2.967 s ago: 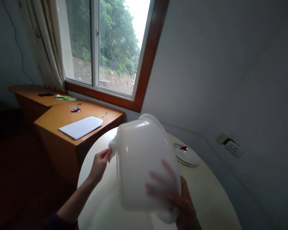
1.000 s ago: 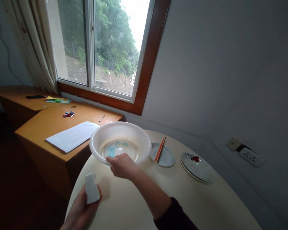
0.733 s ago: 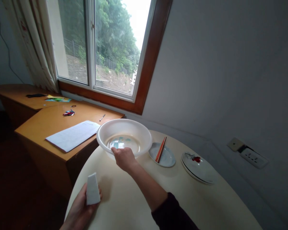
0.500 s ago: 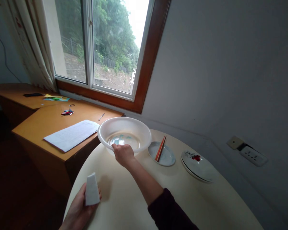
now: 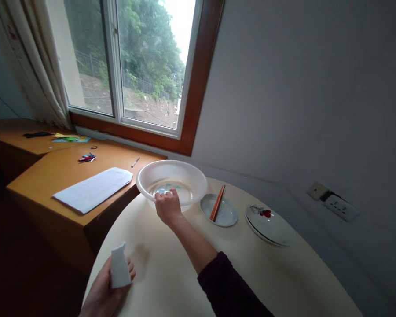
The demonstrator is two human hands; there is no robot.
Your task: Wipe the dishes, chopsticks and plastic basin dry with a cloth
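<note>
My right hand (image 5: 168,206) reaches across the round table with its fingers curled over the near rim of a translucent white plastic basin (image 5: 191,178). Inside the basin, a bluish pattern or patches show at the bottom. Lower left, my left hand (image 5: 110,281) is closed around a white sponge-like block (image 5: 120,266), held upright just above the table; its exact kind is not clear. A pale oval plate (image 5: 229,213) with reddish chopsticks (image 5: 217,204) lies right of the basin. Further right are stacked white plates (image 5: 267,224) with a red flower print.
The cream round table (image 5: 171,273) meets a wooden desk (image 5: 29,176) on the left. On the desk lie a white paper sheet (image 5: 94,189), a pen (image 5: 135,162) and small coloured items (image 5: 86,157). The wall and window stand behind; a socket (image 5: 341,206) is at right.
The view has shifted a little to the right. My right hand's fingers have changed position on the basin rim, and the basin sits slightly closer to the chopstick plate. My left hand keeps the white block.
</note>
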